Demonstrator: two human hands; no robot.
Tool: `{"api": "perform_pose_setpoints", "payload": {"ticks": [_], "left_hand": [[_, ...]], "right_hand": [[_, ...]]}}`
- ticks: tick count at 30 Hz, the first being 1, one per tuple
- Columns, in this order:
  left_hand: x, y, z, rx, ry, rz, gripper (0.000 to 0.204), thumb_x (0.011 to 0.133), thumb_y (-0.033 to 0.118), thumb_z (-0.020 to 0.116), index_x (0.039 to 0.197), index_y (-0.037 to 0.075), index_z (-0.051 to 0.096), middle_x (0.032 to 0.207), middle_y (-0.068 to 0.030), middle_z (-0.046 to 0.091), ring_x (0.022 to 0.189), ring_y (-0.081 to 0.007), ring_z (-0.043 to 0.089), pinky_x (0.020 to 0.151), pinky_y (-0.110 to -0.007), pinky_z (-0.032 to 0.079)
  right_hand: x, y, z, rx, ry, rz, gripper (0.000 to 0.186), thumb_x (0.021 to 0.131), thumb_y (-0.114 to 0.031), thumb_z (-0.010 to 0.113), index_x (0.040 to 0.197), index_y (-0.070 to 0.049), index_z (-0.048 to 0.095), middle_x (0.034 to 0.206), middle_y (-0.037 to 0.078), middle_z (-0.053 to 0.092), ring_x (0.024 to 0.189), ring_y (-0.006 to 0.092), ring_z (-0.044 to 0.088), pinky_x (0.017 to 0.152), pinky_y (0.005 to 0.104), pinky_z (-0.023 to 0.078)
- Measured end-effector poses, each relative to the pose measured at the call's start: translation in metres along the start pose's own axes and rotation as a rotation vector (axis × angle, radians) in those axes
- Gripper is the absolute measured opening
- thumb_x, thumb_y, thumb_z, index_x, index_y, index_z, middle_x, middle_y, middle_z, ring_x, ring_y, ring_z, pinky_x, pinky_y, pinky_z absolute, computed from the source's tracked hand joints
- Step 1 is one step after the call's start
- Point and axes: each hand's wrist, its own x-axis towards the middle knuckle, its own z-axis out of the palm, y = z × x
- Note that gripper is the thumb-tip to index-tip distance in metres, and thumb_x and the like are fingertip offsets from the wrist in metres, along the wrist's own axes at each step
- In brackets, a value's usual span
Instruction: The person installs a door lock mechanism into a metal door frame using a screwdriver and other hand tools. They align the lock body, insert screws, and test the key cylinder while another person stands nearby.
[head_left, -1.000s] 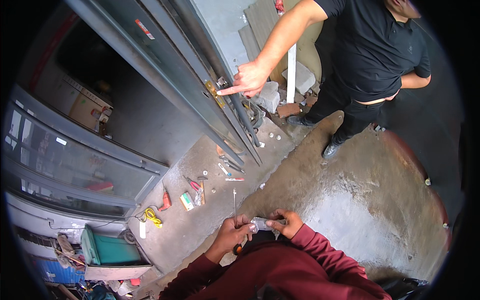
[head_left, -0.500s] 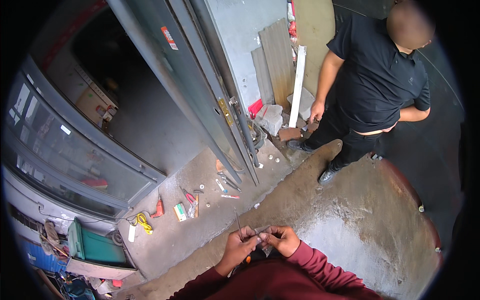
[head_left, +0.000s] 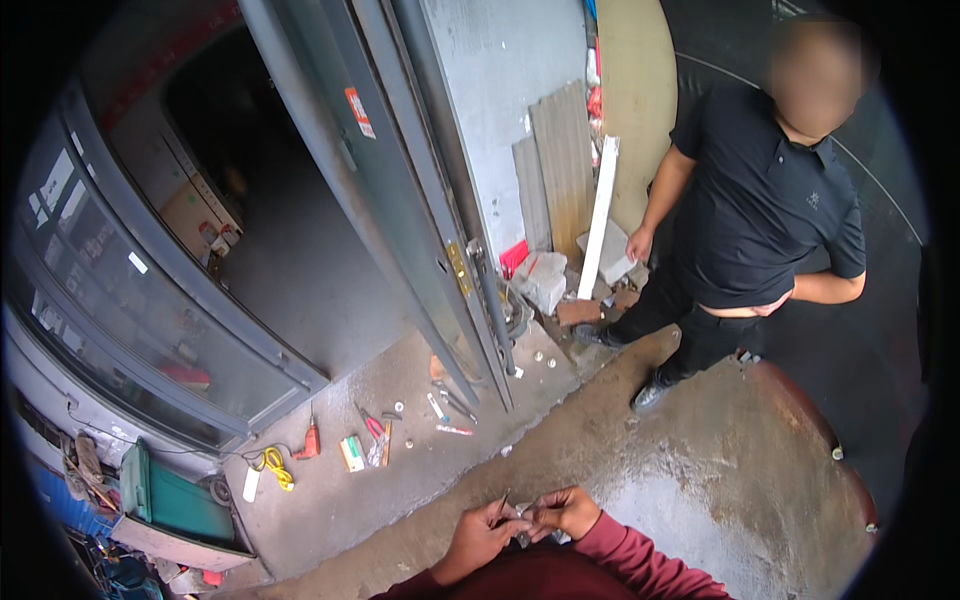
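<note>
My left hand (head_left: 478,540) is closed in front of my body, with the thin dark shaft of a screwdriver (head_left: 504,497) sticking up past its fingers. Close against it, my right hand (head_left: 567,513) is closed in a pinch. Between the fingertips of both hands shows a small pale, shiny piece (head_left: 522,514), too small and covered to name. On the concrete step beyond lie red-handled pliers (head_left: 371,424), a white-and-green box (head_left: 352,453), dark pliers (head_left: 458,405) and a red drill (head_left: 311,440).
A grey metal-framed door (head_left: 440,230) stands ajar ahead. At the right a person in dark clothes (head_left: 760,200) stands by rubble and a white strip (head_left: 600,215). A yellow cord (head_left: 275,467) lies on the step, near a green bin (head_left: 180,497) at the left.
My view has tilted upward, so the scene sits lower. The screwdriver's shaft shows less, and its orange handle is out of sight. Both hands stay together; the person has turned slightly toward me.
</note>
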Motion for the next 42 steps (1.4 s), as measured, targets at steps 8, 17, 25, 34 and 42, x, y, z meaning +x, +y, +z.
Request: {"api": "perform_pose_setpoints", "payload": {"ticks": [8,17,25,34,42], "left_hand": [[0.001,0.0,-0.008,-0.109,0.002,0.009,0.01,0.096,0.003,0.068,0.087,0.002,0.064,0.081,-0.0009,0.067,0.063,-0.0046,0.055,0.056,-0.022,0.043],[-0.003,0.006,-0.011,-0.376,-0.019,-0.205,0.011,0.101,0.015,0.064,0.095,0.005,0.065,0.071,0.0001,0.061,0.054,-0.0034,0.046,0.047,-0.02,0.034],[-0.012,0.011,-0.02,-0.516,-0.044,-0.206,0.009,0.101,0.015,0.06,0.099,0.006,0.061,0.081,-0.0056,0.065,0.061,-0.0096,0.056,0.049,-0.023,0.04],[-0.009,0.004,-0.015,-0.186,0.112,0.017,0.016,0.094,-0.006,0.061,0.093,0.006,0.051,0.081,-0.0022,0.062,0.062,-0.0044,0.055,0.059,-0.021,0.044],[-0.009,0.014,-0.023,-0.332,0.098,-0.129,0.022,0.094,-0.006,0.057,0.111,0.004,0.045,0.082,-0.0078,0.068,0.062,-0.0066,0.058,0.056,-0.02,0.045]], "right_hand": [[-0.001,0.001,0.018,-0.206,0.077,-0.226,0.014,0.093,0.0,0.064,0.101,0.007,0.072,0.084,0.01,0.073,0.074,0.0134,0.069,0.069,0.0274,0.057],[0.0,0.006,0.029,-0.443,0.231,-0.373,0.01,0.087,-0.009,0.072,0.088,0.002,0.07,0.076,0.009,0.072,0.071,0.0109,0.066,0.067,0.0295,0.054],[-0.001,0.002,0.032,-0.256,0.124,-0.308,0.005,0.09,0.001,0.061,0.091,0.003,0.066,0.08,0.008,0.07,0.074,0.0137,0.068,0.071,0.0284,0.055],[0.002,0.004,0.042,-0.27,0.093,-0.407,0.002,0.092,0.002,0.063,0.092,0.002,0.065,0.086,0.006,0.07,0.078,0.0117,0.066,0.072,0.0269,0.054],[-0.001,-0.001,0.033,-0.511,0.211,-0.427,0.002,0.092,0.0,0.064,0.092,0.001,0.067,0.09,0.008,0.07,0.082,0.0147,0.066,0.079,0.0291,0.053]]}}
